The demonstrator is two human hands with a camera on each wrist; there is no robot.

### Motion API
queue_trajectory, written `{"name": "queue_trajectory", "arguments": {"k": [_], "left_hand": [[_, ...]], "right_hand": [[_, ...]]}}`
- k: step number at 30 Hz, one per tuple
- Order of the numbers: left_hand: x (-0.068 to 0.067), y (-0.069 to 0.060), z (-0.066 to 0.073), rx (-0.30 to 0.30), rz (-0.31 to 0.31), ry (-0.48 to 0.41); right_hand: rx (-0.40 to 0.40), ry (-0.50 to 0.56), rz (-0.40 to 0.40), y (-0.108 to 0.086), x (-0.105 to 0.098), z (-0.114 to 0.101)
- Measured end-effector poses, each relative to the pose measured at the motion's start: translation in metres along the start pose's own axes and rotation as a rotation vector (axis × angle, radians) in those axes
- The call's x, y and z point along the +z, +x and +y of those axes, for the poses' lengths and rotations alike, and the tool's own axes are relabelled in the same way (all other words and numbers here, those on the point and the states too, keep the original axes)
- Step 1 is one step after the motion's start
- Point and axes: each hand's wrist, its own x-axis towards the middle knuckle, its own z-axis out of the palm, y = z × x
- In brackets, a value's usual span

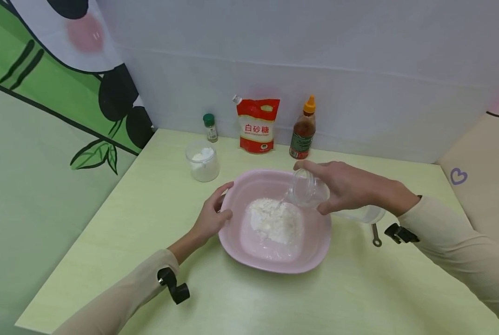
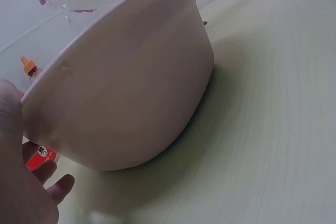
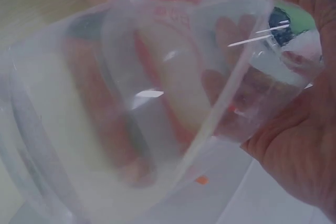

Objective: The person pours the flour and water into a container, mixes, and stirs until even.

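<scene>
At the left of your worktop (image 1: 107, 251), the small jar (image 1: 203, 170) holds white stuff and stands apart from your hands; the green-capped shaker (image 1: 210, 128), red pouch (image 1: 257, 125) and sauce bottle (image 1: 303, 135) stand upright behind, none being touched. In the middle, you have the white powder (image 1: 276, 223) heaped in the pink basin (image 1: 234, 239), so that part looks done. The pouring looks under way: a thin clear stream falls from the clear jug (image 1: 309, 193) onto the powder. How much liquid remains in the jug, you cannot tell from here. The heap looks largely dry and unmixed, so blending is probably left.

As for your hands, the left hand (image 1: 209, 215) holds the basin's left rim, thumb at the edge, some fingertips hanging free below it. The basin sits on the worktop between your hands. Your right hand (image 1: 351, 186) grips the jug near its mouth, tilted over the basin's right side. A metal handle (image 1: 376, 237) lies to the right, near the jug's base.
</scene>
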Motion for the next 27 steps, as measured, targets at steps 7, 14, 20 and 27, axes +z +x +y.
{"name": "queue_trajectory", "arguments": {"k": [7, 14, 20, 27], "left_hand": [[0.0003, 0.0004, -0.0002, -0.009, -0.001, -0.004], [-0.0005, 0.0011, 0.0002, -0.002, 0.000, 0.002], [-0.0005, 0.0020, -0.0001, 0.001, 0.001, -0.002], [0.0000, 0.0018, -0.0011, 0.008, 0.002, 0.006]], "right_hand": [[0.016, -0.010, 0.002, -0.0023, -0.0009, 0.0043], [0.015, 0.013, -0.013, -0.0032, 0.0007, 0.0018], [-0.009, 0.014, -0.013, -0.0028, 0.0027, 0.0004], [0.013, 0.026, -0.016, -0.0043, 0.0036, -0.0014]]}}
